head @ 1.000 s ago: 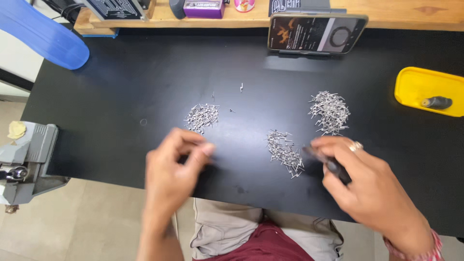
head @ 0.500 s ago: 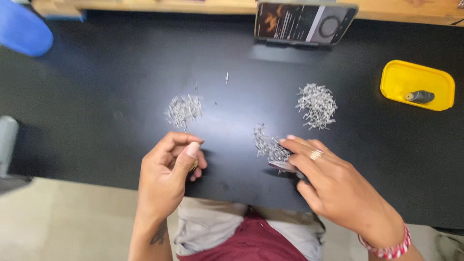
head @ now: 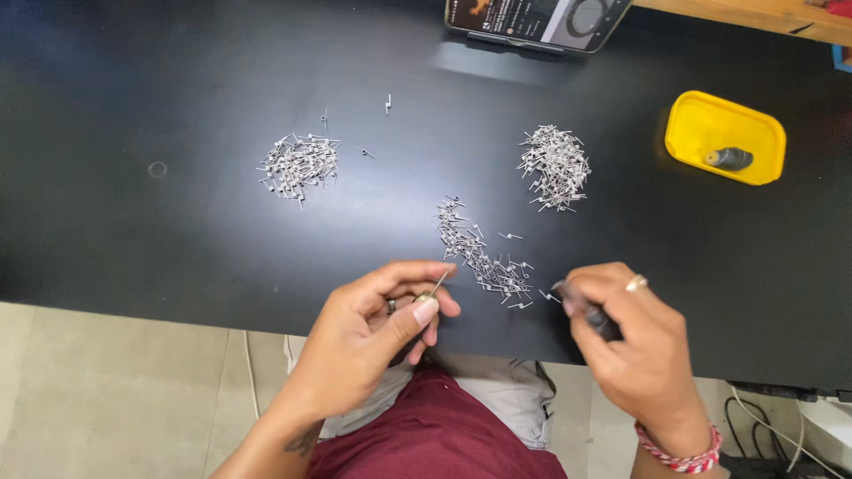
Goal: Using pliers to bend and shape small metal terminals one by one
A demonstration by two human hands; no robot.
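Note:
My left hand [head: 377, 333] pinches a thin metal pin [head: 438, 284] between thumb and forefinger near the front edge of the black table [head: 177, 239]. My right hand [head: 635, 341], with a ring and a red wrist band, is closed around a small dark tool [head: 593, 312]. Between both hands lies a strip-shaped pile of small metal pins [head: 484, 253]. Another pile of pins [head: 299, 164] lies at the left, and a third pile [head: 555, 166] at the right.
A yellow tray [head: 710, 124] with a small dark cylinder [head: 729, 159] stands at the right. A phone [head: 537, 16] is propped at the far edge. A few stray pins [head: 388, 104] lie at mid-table. Cables [head: 772, 430] hang at the lower right.
The view has shifted left and down. My right hand has pulled back from the middle pile toward the table's front edge. My left hand now shows a pin between its fingertips.

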